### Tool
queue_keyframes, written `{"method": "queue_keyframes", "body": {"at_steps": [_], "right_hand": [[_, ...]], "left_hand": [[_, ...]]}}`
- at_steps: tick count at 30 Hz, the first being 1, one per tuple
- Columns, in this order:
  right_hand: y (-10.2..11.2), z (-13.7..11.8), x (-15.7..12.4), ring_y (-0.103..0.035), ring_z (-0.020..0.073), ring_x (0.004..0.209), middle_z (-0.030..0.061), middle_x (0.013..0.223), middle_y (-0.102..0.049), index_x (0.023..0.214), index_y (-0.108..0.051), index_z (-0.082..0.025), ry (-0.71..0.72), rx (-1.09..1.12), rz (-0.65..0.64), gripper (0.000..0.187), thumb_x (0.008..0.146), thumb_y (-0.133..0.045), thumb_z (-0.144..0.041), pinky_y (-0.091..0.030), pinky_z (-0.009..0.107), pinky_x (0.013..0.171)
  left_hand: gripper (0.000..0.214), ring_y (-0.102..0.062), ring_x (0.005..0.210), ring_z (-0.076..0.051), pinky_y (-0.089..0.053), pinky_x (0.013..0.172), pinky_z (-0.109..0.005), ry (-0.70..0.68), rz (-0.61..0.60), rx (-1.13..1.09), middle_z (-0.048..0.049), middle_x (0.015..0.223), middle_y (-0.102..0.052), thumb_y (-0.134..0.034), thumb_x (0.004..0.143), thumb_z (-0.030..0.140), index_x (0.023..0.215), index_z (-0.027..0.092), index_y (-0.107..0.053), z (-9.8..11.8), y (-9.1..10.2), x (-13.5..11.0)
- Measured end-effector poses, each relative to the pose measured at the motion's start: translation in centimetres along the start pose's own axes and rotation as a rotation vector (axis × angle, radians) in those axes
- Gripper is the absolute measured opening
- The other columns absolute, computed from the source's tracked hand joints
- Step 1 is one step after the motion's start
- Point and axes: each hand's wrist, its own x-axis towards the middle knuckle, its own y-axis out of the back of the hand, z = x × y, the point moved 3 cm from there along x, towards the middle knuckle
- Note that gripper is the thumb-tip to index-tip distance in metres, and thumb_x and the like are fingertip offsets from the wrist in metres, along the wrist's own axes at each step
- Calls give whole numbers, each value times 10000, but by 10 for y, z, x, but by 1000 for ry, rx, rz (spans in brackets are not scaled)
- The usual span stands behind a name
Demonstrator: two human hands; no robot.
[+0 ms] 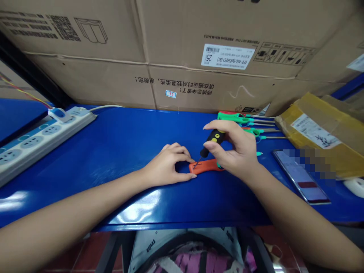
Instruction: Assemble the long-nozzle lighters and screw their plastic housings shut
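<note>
An orange tool handle lies flat on the blue table. My left hand rests beside its left end, fingers curled and pinching the tip of the handle. My right hand grips a small black and yellow screwdriver, tilted, with its tip touching the top of the orange handle. The right palm hides the handle's right end.
Several green- and red-handled screwdrivers lie behind my right hand. A phone and a yellow padded parcel sit to the right. A white power strip runs along the left. Cardboard boxes wall off the back.
</note>
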Motion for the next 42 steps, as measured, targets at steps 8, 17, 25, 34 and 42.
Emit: {"method": "queue_keyframes", "body": {"at_steps": [8, 17, 25, 34, 42], "right_hand": [[9, 1, 2, -689, 197, 833, 51, 1010, -735, 1162, -672, -251, 57, -25, -51, 259, 910, -698, -305, -601, 339, 737], [6, -3, 3, -680, 215, 867, 68, 1062, -734, 1308, -629, -265, 73, 8, -100, 367, 942, -649, -292, -604, 379, 775], [0, 0, 0, -689, 211, 906, 99, 1209, -693, 1462, -497, -258, -27, 48, -183, 456, 1007, -512, -292, -610, 387, 792], [4, -1, 5, -689, 217, 1010, 109, 1263, -683, 1427, -534, -232, 32, 29, -196, 408, 1031, -438, -237, -571, 432, 924], [0, -3, 1, -674, 238, 996, 103, 1219, -693, 1401, -556, -245, 33, 53, -160, 414, 995, -548, -326, -601, 429, 855]], "left_hand": [[340, -599, 1017, -225, -379, 924, -392, 2, -6, 0, -18, 1064, -711, -791, 814, 490, 1055, 255, -750, 0, 0, 1], [339, -601, 1023, -232, -384, 913, -390, 5, -11, 1, -23, 1075, -714, -787, 815, 490, 1058, 256, -749, 0, -1, 2], [331, -605, 1021, -235, -382, 926, -394, 5, -10, -3, -30, 1078, -713, -782, 818, 496, 1044, 256, -749, 1, -1, 2], [333, -604, 1012, -225, -378, 915, -384, 1, -8, 0, -24, 1073, -715, -789, 816, 487, 1044, 249, -746, 1, -2, 3], [324, -596, 994, -230, -381, 894, -384, -1, -3, 11, -24, 1059, -712, -779, 819, 496, 1034, 255, -747, 2, -2, 1]]}}
